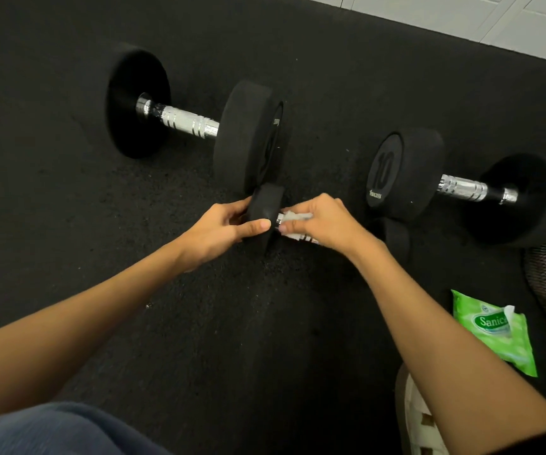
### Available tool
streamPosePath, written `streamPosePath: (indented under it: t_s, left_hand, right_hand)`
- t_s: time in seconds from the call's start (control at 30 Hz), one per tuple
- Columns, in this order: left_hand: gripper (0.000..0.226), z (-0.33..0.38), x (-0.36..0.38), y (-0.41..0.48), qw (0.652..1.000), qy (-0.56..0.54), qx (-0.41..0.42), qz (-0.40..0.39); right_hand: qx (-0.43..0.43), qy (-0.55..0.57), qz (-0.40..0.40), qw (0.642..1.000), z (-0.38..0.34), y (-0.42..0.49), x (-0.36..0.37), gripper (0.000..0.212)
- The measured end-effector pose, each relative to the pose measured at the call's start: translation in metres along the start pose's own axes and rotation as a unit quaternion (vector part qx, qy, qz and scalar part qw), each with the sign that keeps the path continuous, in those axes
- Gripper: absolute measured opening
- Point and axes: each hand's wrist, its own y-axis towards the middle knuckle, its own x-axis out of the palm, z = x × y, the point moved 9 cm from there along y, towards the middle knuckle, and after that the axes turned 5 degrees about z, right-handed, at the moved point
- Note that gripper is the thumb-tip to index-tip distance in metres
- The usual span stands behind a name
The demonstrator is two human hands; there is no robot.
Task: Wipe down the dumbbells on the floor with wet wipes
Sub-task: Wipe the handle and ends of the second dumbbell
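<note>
Just in front of the large dumbbell (248, 136), the left hand (222, 229) grips one head of the small dumbbell (266, 205) while the right hand (327, 224) curls a wet wipe (293, 218) round its handle, so the heads probably need wiping next.

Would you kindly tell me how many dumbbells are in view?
3. A large dumbbell lies upper left; the dumbbell marked 10 lies at right; a small dumbbell is at centre, the left hand gripping its head, the right hand holding a wipe on its bar. More may be hidden.
</note>
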Motion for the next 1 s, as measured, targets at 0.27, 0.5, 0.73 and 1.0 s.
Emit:
streamPosePath:
  t_s: [0.27,0.5,0.73,1.0]
  left_hand:
    - [0.054,0.008,-0.002,0.000,1.000,0.021,-0.001,0.003]
    - [0.038,0.002,-0.001,0.004,1.000,0.017,-0.003,-0.005]
    - [0.069,0.002,-0.002,0.003,1.000,0.027,-0.006,-0.012]
    - [0.052,0.004,0.000,0.002,1.000,0.029,0.003,-0.011]
  right_hand:
    - [-0.126,-0.290,0.152,0.936,-0.029,-0.043,0.028,0.055]
    - [-0.079,-0.184,0.141,0.970,-0.024,-0.018,0.014,0.032]
    - [0.106,-0.064,-0.130,0.984,-0.004,0.021,0.012,0.021]
    - [-0.017,-0.136,-0.042,0.990,-0.023,0.011,-0.001,0.025]
